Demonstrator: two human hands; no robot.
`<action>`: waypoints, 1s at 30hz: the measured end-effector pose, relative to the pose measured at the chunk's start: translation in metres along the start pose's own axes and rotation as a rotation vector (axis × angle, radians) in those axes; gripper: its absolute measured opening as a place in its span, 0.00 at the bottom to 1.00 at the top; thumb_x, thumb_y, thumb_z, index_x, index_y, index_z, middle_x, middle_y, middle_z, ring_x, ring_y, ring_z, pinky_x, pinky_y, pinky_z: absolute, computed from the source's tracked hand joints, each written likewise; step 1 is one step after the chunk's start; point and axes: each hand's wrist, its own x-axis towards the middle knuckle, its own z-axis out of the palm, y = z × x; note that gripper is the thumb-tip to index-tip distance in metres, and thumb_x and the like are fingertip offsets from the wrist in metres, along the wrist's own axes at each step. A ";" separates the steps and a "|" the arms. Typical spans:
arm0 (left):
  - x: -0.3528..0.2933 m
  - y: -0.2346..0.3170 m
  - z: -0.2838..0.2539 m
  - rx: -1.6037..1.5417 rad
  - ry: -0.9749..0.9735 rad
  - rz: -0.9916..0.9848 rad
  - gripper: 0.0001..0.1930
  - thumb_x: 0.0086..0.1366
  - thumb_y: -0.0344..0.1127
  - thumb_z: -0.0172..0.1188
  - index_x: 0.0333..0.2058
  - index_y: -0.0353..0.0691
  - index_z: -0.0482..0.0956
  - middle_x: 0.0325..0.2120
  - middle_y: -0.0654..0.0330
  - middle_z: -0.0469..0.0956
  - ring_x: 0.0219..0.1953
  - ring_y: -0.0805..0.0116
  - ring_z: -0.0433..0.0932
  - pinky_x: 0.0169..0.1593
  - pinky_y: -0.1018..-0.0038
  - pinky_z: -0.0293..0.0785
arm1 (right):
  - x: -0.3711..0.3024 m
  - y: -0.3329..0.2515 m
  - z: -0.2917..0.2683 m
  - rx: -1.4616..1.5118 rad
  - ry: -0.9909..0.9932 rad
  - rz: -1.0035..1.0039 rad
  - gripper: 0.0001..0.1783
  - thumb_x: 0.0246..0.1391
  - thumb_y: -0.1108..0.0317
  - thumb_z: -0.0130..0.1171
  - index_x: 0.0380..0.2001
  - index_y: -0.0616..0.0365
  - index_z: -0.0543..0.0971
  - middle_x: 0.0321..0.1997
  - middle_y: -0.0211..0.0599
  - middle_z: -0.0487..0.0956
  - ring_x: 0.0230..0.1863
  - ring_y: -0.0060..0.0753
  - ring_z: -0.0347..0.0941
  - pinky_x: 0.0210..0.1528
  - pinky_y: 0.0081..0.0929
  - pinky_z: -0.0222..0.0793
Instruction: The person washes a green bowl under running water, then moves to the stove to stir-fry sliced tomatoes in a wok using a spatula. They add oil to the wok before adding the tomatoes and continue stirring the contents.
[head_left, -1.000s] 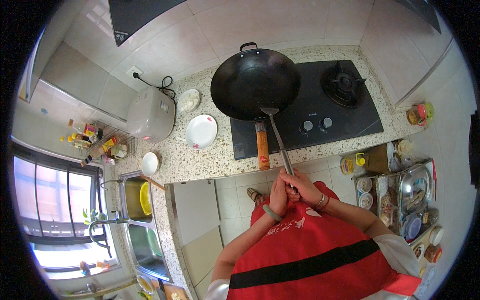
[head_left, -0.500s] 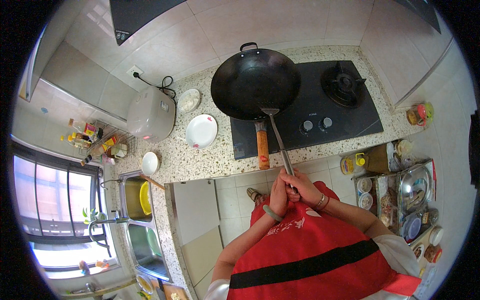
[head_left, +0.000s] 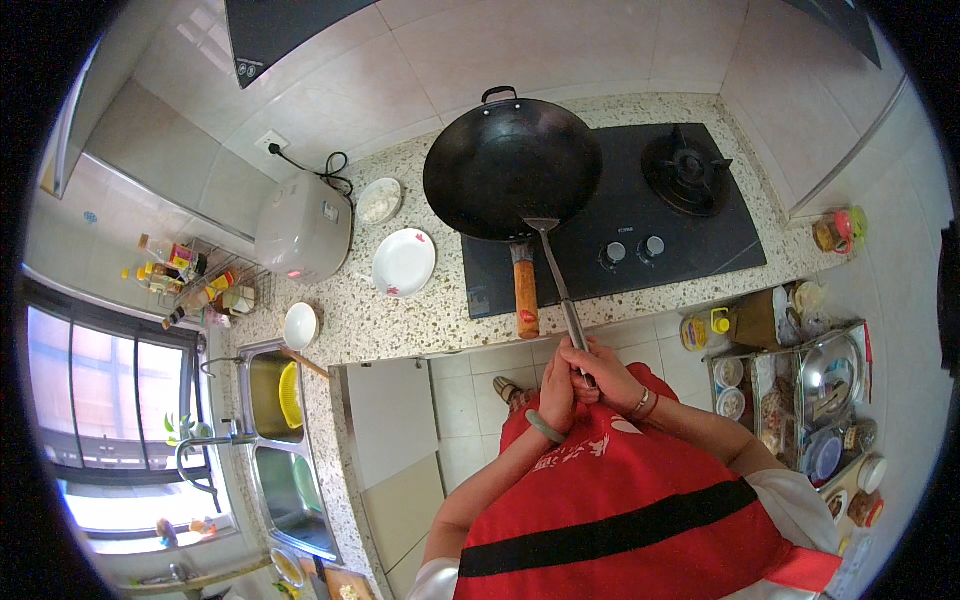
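A black wok [head_left: 510, 165] rests on the left side of the stove, its wooden handle [head_left: 526, 295] pointing toward me. One metal spatula [head_left: 560, 270] leans over the wok's near rim with its blade inside, and its long handle slants down to my hands. Near my red apron, my left hand [head_left: 558, 393] and my right hand [head_left: 612, 378] are clasped together around the end of that handle. Some fingers are hidden where the hands overlap. I see no food in the wok.
The black stove top [head_left: 590, 270] carries two knobs and a bare right burner [head_left: 687, 168]. Left of the wok are a white plate [head_left: 404, 263], a bowl of white food [head_left: 379, 201], a rice cooker [head_left: 303, 228] and a small bowl [head_left: 301, 325]. A double sink [head_left: 295, 480] lies farther left.
The view shifts very slightly. My hands, the spatula and the wok keep the same positions.
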 end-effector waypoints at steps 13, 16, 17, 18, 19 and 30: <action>-0.004 0.002 0.003 0.015 -0.015 0.047 0.22 0.71 0.52 0.36 0.36 0.40 0.71 0.13 0.68 0.66 0.13 0.80 0.65 0.15 0.84 0.63 | -0.001 0.000 0.000 0.057 -0.018 0.036 0.12 0.60 0.57 0.50 0.28 0.51 0.65 0.14 0.22 0.63 0.10 0.15 0.56 0.11 0.15 0.49; -0.002 0.000 0.000 0.012 -0.027 0.037 0.22 0.71 0.52 0.36 0.36 0.40 0.71 0.13 0.68 0.66 0.13 0.80 0.65 0.15 0.84 0.63 | -0.001 0.001 0.000 0.062 -0.029 0.034 0.12 0.60 0.57 0.49 0.29 0.51 0.65 0.14 0.22 0.63 0.10 0.15 0.55 0.11 0.15 0.49; -0.002 0.000 0.000 0.012 -0.018 0.034 0.22 0.71 0.52 0.36 0.36 0.40 0.71 0.13 0.69 0.66 0.12 0.81 0.64 0.15 0.84 0.62 | -0.001 0.001 0.000 0.059 -0.029 0.029 0.12 0.60 0.57 0.49 0.29 0.51 0.65 0.14 0.22 0.63 0.10 0.14 0.56 0.11 0.15 0.49; -0.003 0.001 0.002 0.012 -0.008 0.031 0.22 0.71 0.52 0.36 0.36 0.41 0.71 0.13 0.69 0.65 0.12 0.81 0.64 0.15 0.84 0.62 | -0.001 0.001 0.000 0.057 -0.029 0.024 0.12 0.60 0.57 0.49 0.29 0.51 0.65 0.14 0.22 0.63 0.10 0.14 0.56 0.11 0.15 0.49; -0.003 0.002 0.003 0.012 0.002 0.028 0.22 0.71 0.52 0.36 0.36 0.41 0.71 0.13 0.69 0.65 0.12 0.81 0.63 0.15 0.84 0.61 | 0.000 0.001 0.000 0.044 -0.020 0.024 0.12 0.60 0.57 0.49 0.29 0.51 0.65 0.14 0.22 0.63 0.10 0.14 0.56 0.11 0.15 0.49; -0.005 0.005 0.007 -0.010 0.021 0.007 0.21 0.71 0.53 0.37 0.36 0.41 0.71 0.12 0.69 0.64 0.12 0.81 0.62 0.14 0.84 0.60 | 0.001 0.004 -0.003 0.061 -0.017 0.021 0.11 0.59 0.57 0.50 0.31 0.51 0.66 0.13 0.22 0.64 0.10 0.15 0.57 0.11 0.15 0.49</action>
